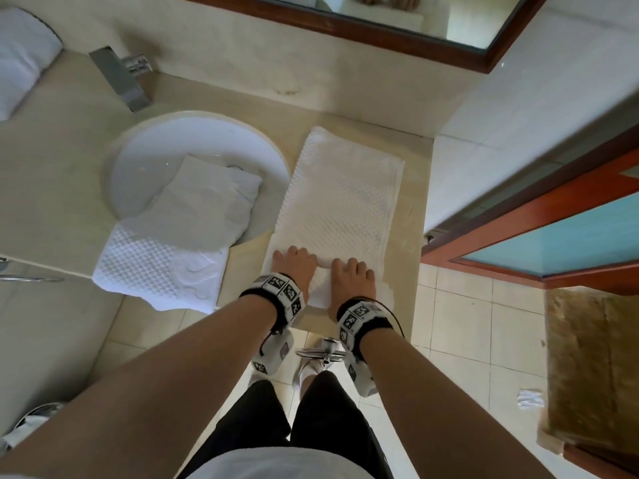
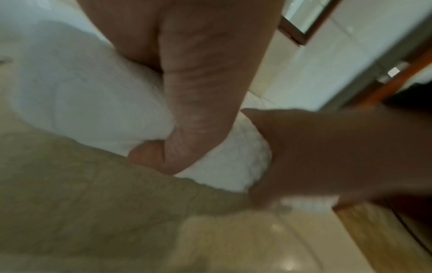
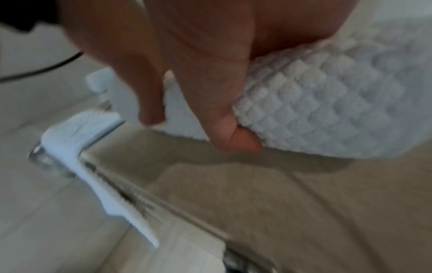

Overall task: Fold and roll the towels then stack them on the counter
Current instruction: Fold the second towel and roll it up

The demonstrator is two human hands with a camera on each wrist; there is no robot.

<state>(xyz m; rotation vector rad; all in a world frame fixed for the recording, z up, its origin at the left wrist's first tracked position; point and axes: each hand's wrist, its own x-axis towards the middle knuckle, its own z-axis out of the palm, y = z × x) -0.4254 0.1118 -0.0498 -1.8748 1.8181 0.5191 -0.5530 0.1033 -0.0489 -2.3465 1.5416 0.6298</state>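
A white waffle-weave towel (image 1: 340,198), folded into a long strip, lies on the beige counter (image 1: 62,202) right of the sink, running away from me. Its near end is turned over into a small roll (image 1: 323,267). My left hand (image 1: 294,262) and right hand (image 1: 352,273) sit side by side on that roll, fingers curled over it. In the left wrist view my left hand's thumb (image 2: 161,157) is tucked under the towel roll (image 2: 224,166). In the right wrist view my right hand's thumb (image 3: 236,136) presses under the waffle roll (image 3: 327,110).
A second white towel (image 1: 179,236) lies crumpled half in the round sink (image 1: 145,150) and hangs over the counter's front edge. A folded white towel (image 1: 20,60) rests at the far left by the faucet (image 1: 121,77). A mirror (image 1: 397,15) is behind; a wall bounds the counter's right.
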